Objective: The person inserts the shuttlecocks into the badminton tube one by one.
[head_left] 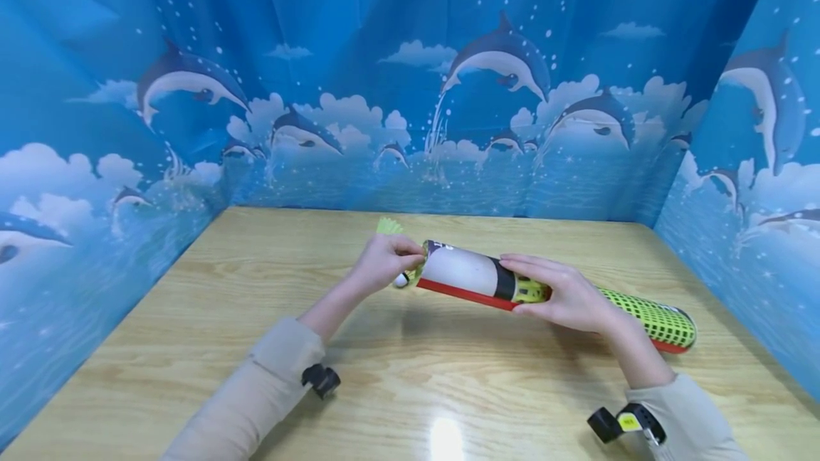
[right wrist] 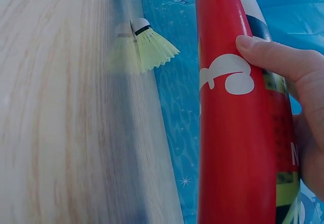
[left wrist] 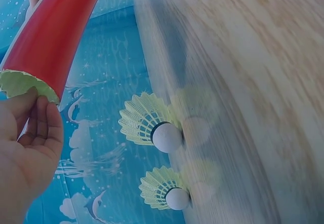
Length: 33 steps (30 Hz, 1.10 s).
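Note:
A shuttlecock tube (head_left: 464,269), red, white, black and yellow-green, is held tilted above the table, its open end toward my left hand. My right hand (head_left: 570,294) grips it near the middle, thumb on the near side and fingers over the top. At the open end, my left hand (head_left: 382,262) pinches the scalloped yellow skirt of a shuttlecock (left wrist: 23,83); the rest of that shuttlecock is hidden inside the tube. Two other yellow shuttlecocks with white corks, one larger in the left wrist view (left wrist: 144,120) and one smaller (left wrist: 164,188), lie on the table beyond the left hand.
The wooden table (head_left: 256,347) extends around both hands. A blue curtain (head_left: 384,77) printed with dolphins and clouds hangs at its back and sides. Each forearm wears a black wrist device, such as the left one (head_left: 322,380).

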Each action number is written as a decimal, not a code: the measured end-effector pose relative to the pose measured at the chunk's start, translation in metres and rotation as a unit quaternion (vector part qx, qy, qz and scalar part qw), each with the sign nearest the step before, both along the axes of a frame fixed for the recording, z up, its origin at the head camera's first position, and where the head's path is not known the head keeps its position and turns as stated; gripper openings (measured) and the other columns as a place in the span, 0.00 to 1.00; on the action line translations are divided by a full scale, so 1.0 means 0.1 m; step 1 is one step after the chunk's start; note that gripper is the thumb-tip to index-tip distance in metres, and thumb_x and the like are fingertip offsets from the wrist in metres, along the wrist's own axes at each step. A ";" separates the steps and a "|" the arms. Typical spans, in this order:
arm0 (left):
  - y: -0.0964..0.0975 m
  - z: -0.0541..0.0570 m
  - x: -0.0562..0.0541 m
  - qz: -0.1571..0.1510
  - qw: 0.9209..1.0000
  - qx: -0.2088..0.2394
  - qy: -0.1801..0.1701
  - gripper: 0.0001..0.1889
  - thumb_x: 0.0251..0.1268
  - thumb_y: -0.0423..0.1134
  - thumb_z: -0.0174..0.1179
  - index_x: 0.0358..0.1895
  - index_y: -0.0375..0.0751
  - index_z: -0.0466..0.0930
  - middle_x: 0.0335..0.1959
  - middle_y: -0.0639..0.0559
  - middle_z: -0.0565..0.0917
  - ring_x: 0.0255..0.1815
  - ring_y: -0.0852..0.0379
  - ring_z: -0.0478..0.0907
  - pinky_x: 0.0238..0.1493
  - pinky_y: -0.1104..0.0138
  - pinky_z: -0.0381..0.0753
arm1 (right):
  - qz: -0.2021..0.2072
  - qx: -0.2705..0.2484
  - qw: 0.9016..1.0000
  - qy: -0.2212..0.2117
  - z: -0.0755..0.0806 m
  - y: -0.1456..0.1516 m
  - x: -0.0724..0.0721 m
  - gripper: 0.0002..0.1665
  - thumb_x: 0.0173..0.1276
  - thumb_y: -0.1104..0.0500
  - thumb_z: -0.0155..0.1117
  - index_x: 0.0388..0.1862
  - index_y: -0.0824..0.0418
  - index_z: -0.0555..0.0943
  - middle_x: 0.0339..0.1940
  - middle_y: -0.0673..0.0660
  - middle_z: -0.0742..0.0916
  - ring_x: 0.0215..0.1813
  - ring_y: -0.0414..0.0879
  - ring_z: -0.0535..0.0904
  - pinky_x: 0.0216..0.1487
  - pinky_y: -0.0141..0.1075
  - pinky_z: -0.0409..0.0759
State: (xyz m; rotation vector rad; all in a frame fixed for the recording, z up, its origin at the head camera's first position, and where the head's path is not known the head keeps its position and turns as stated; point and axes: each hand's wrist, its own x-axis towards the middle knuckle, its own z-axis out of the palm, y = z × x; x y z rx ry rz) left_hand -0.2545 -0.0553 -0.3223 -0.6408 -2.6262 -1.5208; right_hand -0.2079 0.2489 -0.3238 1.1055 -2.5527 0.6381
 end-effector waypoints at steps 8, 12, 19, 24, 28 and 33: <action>0.04 -0.01 -0.02 -0.002 0.999 -0.014 0.033 0.05 0.57 0.29 0.62 0.34 0.35 0.86 0.31 0.48 0.85 0.33 0.56 0.79 0.33 0.70 0.80 | -0.001 0.000 1.000 -0.004 0.00 0.01 -0.01 0.44 0.45 0.58 0.78 0.64 0.56 0.72 0.61 0.60 0.76 0.60 0.56 0.72 0.50 0.51 0.76; 0.06 -0.01 -0.03 0.003 0.998 -0.033 0.057 0.05 0.57 0.30 0.62 0.35 0.35 0.86 0.32 0.47 0.85 0.34 0.55 0.80 0.35 0.70 0.80 | -0.004 0.002 1.000 -0.001 -0.01 0.02 -0.01 0.44 0.45 0.58 0.78 0.64 0.56 0.72 0.61 0.60 0.76 0.59 0.57 0.73 0.48 0.50 0.76; 0.04 0.00 -0.02 0.013 0.997 -0.053 0.058 0.07 0.60 0.34 0.62 0.40 0.39 0.86 0.35 0.51 0.84 0.38 0.56 0.80 0.37 0.70 0.80 | -0.006 0.002 1.000 -0.006 0.01 0.02 0.01 0.44 0.46 0.58 0.77 0.64 0.55 0.71 0.62 0.60 0.75 0.59 0.56 0.73 0.47 0.49 0.77; -0.01 0.02 -0.03 0.016 0.999 -0.031 0.011 0.10 0.62 0.36 0.61 0.45 0.40 0.84 0.41 0.50 0.84 0.41 0.56 0.81 0.39 0.68 0.80 | -0.010 0.003 1.000 0.000 0.01 0.04 0.02 0.44 0.46 0.58 0.77 0.64 0.54 0.71 0.62 0.60 0.75 0.59 0.57 0.72 0.47 0.50 0.76; -0.08 0.02 -0.07 0.014 0.999 -0.029 -0.005 0.12 0.62 0.38 0.60 0.48 0.39 0.83 0.42 0.49 0.84 0.39 0.57 0.81 0.40 0.66 0.80 | -0.013 0.000 1.000 0.005 0.02 0.05 0.02 0.44 0.45 0.58 0.78 0.64 0.55 0.71 0.61 0.60 0.76 0.59 0.57 0.73 0.47 0.50 0.76; -0.22 -0.01 -0.16 0.017 0.999 -0.040 -0.015 0.14 0.63 0.39 0.60 0.50 0.39 0.81 0.43 0.48 0.84 0.38 0.57 0.81 0.39 0.65 0.80 | -0.019 0.001 1.000 -0.001 0.02 0.05 0.03 0.43 0.46 0.57 0.78 0.64 0.55 0.72 0.61 0.60 0.76 0.58 0.56 0.73 0.47 0.49 0.76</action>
